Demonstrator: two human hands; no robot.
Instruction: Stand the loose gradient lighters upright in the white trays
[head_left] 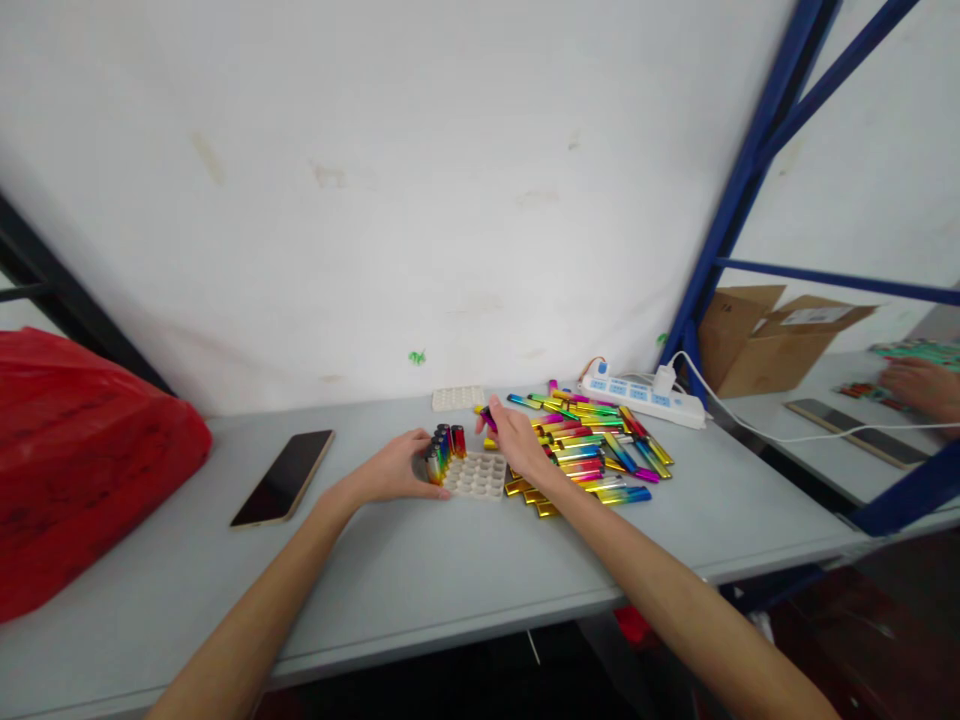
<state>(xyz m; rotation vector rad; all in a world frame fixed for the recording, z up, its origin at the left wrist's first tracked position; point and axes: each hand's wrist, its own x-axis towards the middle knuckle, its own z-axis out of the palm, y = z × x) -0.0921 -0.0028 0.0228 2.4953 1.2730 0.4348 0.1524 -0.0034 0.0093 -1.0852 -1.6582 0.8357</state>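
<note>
A white tray with rows of round holes [480,477] lies on the table in front of me. Several shiny multicoloured lighters [437,455] stand upright at its left end. My left hand [401,465] curves around that end, thumb in front and fingers behind, gripping the tray beside the standing lighters. Just above the tray's right rear, my right hand [511,437] pinches a purple and yellow lighter [489,418], partly hidden by the fingers. A loose pile of metallic lighters [592,445] spreads to the right of the tray, partly behind my right forearm.
Against the wall lies another white tray [457,398]. A power strip [645,398] with cables sits behind the pile. On the left are a phone [283,478] and a red plastic bag [90,460]. Beyond the blue frame [750,170] are a cardboard box [765,345] and another person's hand [922,385].
</note>
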